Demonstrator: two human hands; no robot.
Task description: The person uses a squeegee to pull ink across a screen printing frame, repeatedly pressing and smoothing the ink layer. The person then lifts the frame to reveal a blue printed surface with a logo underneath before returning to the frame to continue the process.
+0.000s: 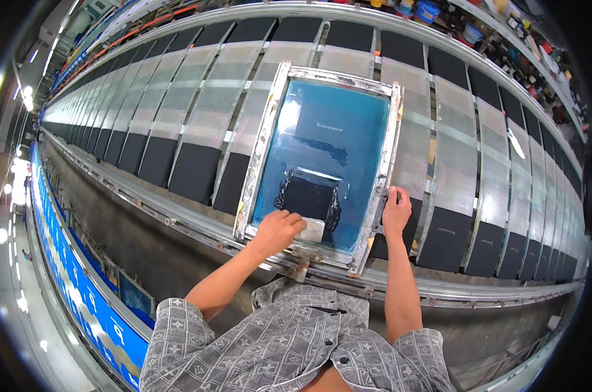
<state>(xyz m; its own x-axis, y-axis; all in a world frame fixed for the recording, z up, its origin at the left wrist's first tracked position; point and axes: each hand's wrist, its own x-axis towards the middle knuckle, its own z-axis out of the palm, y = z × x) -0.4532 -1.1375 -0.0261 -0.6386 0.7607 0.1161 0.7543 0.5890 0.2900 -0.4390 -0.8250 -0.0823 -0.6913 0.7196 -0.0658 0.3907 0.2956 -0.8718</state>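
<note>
A screen printing frame [263, 134] with blue mesh [348, 121] lies over the row of pallets in front of me. My left hand [279, 232] is closed on the left end of a pale squeegee [313, 229] at the near part of the mesh. Just beyond the squeegee lies a black patch [307, 197] with wet, shiny ink along its sides. At the frame's right side, my right hand [396, 210] has its fingers bent in against the outer edge. Part of its grip is hidden.
Long pallets carrying black fabric pieces [191, 173] run left and right along the table. Some pieces at the right [445, 238] bear small pale prints. A metal rail [178, 225] edges the near side. Tubs [426, 12] stand on the far side; a white tool [516, 144] lies at the right.
</note>
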